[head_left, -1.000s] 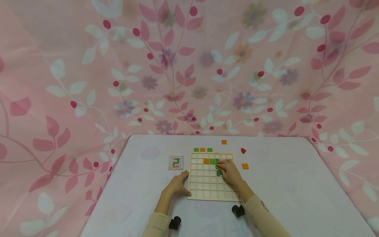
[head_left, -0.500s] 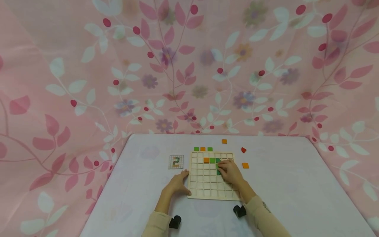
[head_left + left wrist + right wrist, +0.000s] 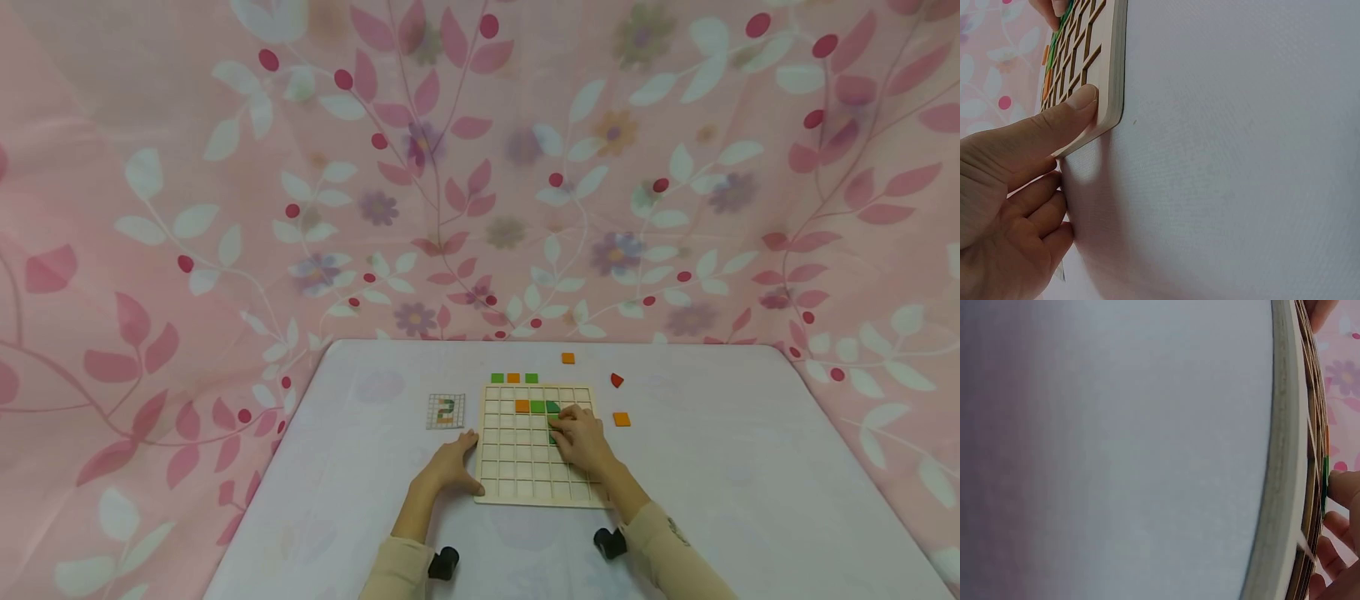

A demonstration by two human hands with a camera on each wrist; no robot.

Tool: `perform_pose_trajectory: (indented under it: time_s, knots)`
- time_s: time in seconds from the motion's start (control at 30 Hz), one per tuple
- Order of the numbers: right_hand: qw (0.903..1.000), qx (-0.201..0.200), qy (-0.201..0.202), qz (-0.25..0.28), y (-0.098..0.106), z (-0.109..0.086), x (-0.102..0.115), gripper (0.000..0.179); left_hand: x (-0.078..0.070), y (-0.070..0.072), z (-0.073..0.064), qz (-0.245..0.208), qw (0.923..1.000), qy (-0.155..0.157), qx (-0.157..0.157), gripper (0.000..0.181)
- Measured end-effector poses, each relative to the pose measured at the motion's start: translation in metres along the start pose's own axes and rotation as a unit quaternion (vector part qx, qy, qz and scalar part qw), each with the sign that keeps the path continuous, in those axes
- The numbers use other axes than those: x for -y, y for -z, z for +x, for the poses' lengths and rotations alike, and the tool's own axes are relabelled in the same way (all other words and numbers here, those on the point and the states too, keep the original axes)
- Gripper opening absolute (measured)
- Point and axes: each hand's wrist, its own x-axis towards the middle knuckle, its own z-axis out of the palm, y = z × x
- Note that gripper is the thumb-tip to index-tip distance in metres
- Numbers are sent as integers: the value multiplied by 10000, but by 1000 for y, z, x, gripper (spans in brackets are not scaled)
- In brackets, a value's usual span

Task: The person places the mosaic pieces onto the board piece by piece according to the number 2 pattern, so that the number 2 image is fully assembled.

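The pale wooden grid board lies on the table, with an orange square tile, a light green square tile and a dark green tile with a cut corner in one row. My left hand holds the board's near left corner; in the left wrist view the thumb lies on top and the fingers curl beside the edge. Over the board's right part, my right hand pinches a light green tile below that row, largely hidden by its fingers. Another dark green tile shows below it, partly covered.
Left of the board lies a small gridded pattern card. Behind the board are two green tiles with an orange tile between them. Farther right lie an orange tile, a red piece and another orange square.
My right hand has shifted slightly right, and its fingers have drawn off the cut-corner dark green tile, which now shows more fully. The left hand stays at the board's edge.
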Motion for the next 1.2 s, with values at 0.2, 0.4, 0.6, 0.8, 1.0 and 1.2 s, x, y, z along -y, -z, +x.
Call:
perform_pose_trajectory:
  time_s: [0.2, 0.4, 0.6, 0.8, 1.0, 1.2]
  knots:
    - [9979, -527, 216, 308, 2, -5, -10, 18, 1, -1, 1, 1, 10000, 3, -15, 96]
    - [9891, -1307, -389, 557, 19, -5, -23, 23, 1, -1, 1, 17, 10000, 5, 8, 96]
    - [9766, -1342, -1666, 216, 42, -9, -54, 30, 2, -2, 1, -34, 10000, -16, 4, 96]
    - [9749, -991, -1969, 316, 54, -21, -72, 32, 3, -2, 2, -10, 10000, 18, -4, 95]
    - [9748, -667, -2086, 423, 54, -28, -72, 34, 2, -2, 1, -17, 10000, 28, -33, 95]
    - [9733, -261, -2248, 375, 55, -28, -66, 35, 2, -2, 1, 1, 10000, -3, -45, 95]
